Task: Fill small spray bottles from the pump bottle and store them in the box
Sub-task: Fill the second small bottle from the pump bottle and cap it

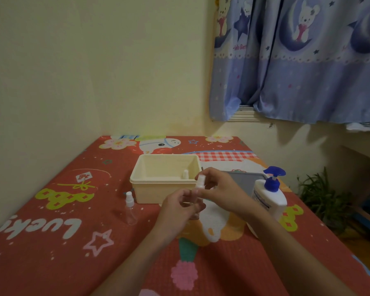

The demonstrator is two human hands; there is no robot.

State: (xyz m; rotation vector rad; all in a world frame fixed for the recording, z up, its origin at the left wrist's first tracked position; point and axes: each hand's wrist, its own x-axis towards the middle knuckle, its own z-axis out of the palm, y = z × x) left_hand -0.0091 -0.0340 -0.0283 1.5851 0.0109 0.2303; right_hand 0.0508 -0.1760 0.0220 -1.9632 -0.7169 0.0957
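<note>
Centrally, both hands meet above the worktop, which is covered by a red cartoon-print cloth. The left hand has its fingers curled around the body of a small spray bottle; most of that body is hidden behind the fingers. The right hand pinches the white spray head at the top of the same bottle between thumb and fingertips. The bottle is held upright, just in front of the cream box.

The box stands open at mid-worktop. One small capped bottle stands upright inside it, against the right-hand inner wall. A second clear spray bottle stands upright on the cloth, just left of the box and apart from it.

The white pump bottle, with a blue pump head, stands to the right of the hands, near the right forearm. A grey tray lies behind it, beside the box.
</note>
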